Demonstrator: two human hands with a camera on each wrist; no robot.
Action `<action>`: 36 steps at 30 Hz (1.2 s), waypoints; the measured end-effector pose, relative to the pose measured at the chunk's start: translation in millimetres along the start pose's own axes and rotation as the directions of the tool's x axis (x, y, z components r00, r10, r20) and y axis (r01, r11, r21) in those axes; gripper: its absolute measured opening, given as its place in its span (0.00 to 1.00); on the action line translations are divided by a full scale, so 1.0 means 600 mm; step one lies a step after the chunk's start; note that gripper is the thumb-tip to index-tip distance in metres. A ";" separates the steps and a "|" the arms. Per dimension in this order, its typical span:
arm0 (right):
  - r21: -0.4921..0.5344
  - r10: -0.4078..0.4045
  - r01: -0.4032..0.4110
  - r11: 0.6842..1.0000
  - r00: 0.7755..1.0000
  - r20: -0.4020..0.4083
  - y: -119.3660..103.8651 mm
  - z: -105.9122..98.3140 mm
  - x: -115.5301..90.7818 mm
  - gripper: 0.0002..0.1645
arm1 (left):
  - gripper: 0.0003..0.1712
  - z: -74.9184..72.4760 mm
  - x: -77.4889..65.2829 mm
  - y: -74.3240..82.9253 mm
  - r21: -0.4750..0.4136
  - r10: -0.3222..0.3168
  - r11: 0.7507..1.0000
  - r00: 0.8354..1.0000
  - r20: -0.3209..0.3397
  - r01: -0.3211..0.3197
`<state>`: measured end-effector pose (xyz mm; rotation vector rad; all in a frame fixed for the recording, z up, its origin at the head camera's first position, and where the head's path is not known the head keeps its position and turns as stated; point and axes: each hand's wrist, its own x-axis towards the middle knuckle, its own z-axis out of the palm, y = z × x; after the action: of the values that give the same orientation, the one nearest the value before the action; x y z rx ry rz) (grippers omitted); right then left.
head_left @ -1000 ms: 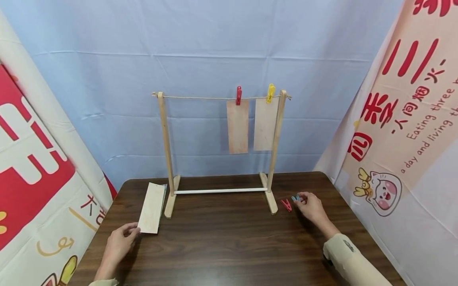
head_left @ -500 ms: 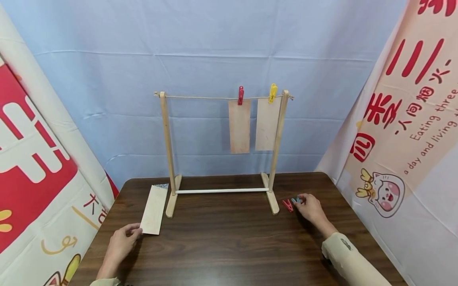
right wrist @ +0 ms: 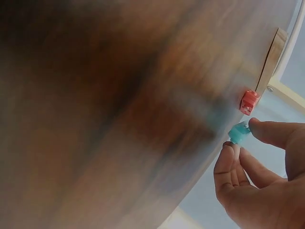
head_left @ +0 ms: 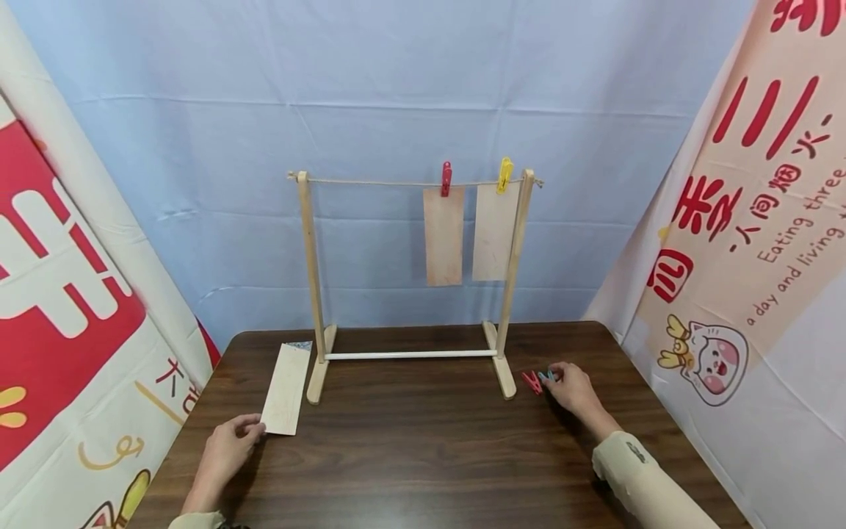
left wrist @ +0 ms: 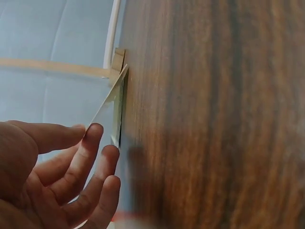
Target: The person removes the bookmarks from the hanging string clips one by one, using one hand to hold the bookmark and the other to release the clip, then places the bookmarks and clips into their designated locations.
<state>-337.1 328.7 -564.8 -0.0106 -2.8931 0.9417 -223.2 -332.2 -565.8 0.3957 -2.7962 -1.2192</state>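
My left hand (head_left: 228, 448) pinches the near left corner of a pale rectangular card (head_left: 286, 391) between thumb and finger. In the left wrist view this card (left wrist: 106, 102) tilts, its near end raised off the flat stack (left wrist: 118, 117) under it. A patterned card (head_left: 300, 345) peeks out at the far end. Over on the right, my right hand (head_left: 573, 389) pinches a blue clothespin (head_left: 546, 375) between thumb and fingertips. In the right wrist view the blue clothespin (right wrist: 239, 132) sits close to a red clothespin (right wrist: 249, 102) that lies on the table.
A wooden stand (head_left: 310, 264) carries a string (head_left: 377, 183) across its top and a white bar (head_left: 410, 355) below. Two cards (head_left: 443, 239) hang at the right of the string, under a red clothespin (head_left: 446, 178) and a yellow clothespin (head_left: 504, 175). Blue cloth (head_left: 396, 88) hangs behind the table (head_left: 410, 455).
The pinched card has shifted slightly toward me, baring more of the patterned card at its far end. The right hand stays at the blue clothespin. The head view has turned slightly.
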 end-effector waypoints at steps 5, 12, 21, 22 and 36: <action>0.004 -0.007 0.007 1.000 1.000 -0.009 0.001 0.004 0.001 0.22 | 0.19 0.000 0.000 0.004 0.072 0.008 0.997 1.000 -0.018 -0.006; -0.010 -0.002 0.001 1.000 1.000 -0.009 0.003 0.009 0.004 0.22 | 0.20 -0.001 0.001 0.007 0.126 -0.033 0.991 0.999 -0.026 0.036; -0.029 -0.015 0.015 0.999 1.000 0.010 0.001 0.007 0.008 0.23 | 0.21 -0.004 0.000 0.008 0.142 -0.110 0.984 0.994 0.005 0.108; -0.029 -0.018 0.018 0.999 1.000 0.010 0.001 0.007 0.009 0.23 | 0.21 -0.004 -0.001 0.008 0.144 -0.110 0.984 0.994 0.006 0.108; -0.049 -0.005 0.005 0.999 1.000 0.006 0.004 0.011 0.021 0.23 | 0.20 0.000 0.003 0.007 0.168 -0.123 0.979 0.992 0.006 0.120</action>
<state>-350.1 327.0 -570.3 -0.0047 -2.9196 0.8720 -226.0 -329.9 -562.5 0.5776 -2.9378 -1.0149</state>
